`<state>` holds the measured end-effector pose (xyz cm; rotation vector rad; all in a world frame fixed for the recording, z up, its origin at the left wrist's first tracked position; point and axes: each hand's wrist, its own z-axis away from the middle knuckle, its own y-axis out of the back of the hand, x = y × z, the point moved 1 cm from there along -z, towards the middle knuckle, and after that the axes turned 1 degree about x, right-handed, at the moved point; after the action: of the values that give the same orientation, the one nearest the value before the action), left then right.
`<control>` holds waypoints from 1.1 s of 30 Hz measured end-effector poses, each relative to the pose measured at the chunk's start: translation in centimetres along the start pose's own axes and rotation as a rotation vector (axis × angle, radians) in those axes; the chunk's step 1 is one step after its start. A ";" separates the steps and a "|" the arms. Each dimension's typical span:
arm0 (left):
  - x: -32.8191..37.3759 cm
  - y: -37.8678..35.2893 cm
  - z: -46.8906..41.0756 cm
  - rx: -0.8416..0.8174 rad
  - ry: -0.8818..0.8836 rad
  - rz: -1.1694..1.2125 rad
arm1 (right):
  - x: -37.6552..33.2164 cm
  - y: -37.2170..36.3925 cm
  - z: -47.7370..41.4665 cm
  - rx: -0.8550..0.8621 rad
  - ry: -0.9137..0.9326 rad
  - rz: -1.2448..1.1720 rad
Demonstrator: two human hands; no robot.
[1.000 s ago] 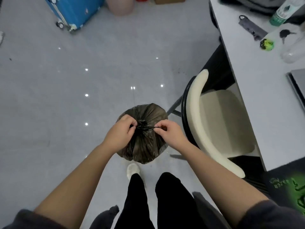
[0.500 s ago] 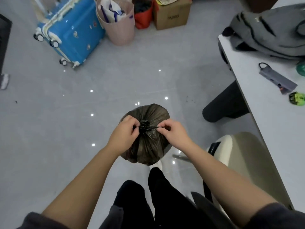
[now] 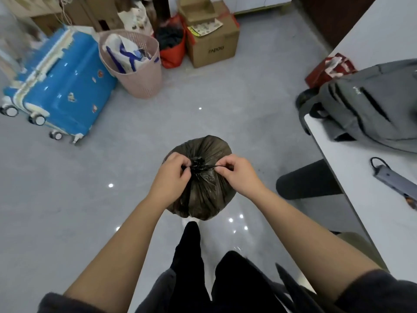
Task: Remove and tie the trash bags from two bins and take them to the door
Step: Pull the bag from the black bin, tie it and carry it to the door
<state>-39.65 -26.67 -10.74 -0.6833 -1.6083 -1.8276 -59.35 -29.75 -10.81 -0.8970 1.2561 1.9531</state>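
A full, dark brown trash bag (image 3: 203, 199) hangs in front of my legs above the grey floor, its top gathered into a knot (image 3: 198, 164). My left hand (image 3: 171, 177) pinches the bag's gathered plastic on the left of the knot. My right hand (image 3: 237, 175) pinches a thin stretched strand of the bag on the right of the knot. Both hands are held close together at the bag's top. No bin for this bag shows in the frame.
A pink laundry basket (image 3: 135, 71), a blue suitcase (image 3: 61, 86), a red bag (image 3: 171, 53) and a cardboard box (image 3: 212, 41) stand at the back. A white table (image 3: 372, 199) on the right carries a grey backpack (image 3: 365, 105) and a grey hub (image 3: 392, 179).
The view has tilted up and forward, showing more of the room's far end; the chair has dropped out of sight. Both hands keep their hold at the bag's knot.
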 end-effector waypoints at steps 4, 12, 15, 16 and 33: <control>0.4 2.4 -8.3 -0.057 -0.043 -0.002 | -2.4 1.6 -6.6 0.057 -0.034 -0.024; 2.6 2.8 -24.8 -0.092 -0.121 -0.029 | -3.9 7.0 -20.1 0.143 -0.038 -0.057; 3.9 1.7 -31.0 -0.105 -0.147 -0.023 | -3.2 10.0 -25.5 0.157 -0.046 -0.082; 4.5 1.4 -33.0 -0.113 -0.148 -0.023 | -3.1 11.1 -27.1 0.156 -0.050 -0.084; 18.1 -5.7 -69.0 -0.327 -0.377 -0.100 | -1.0 33.1 -53.4 0.377 -0.181 -0.038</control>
<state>-55.42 -96.45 -10.63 -1.1708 -1.6066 -2.1591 -74.61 -90.68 -10.27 -0.5382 1.4230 1.6483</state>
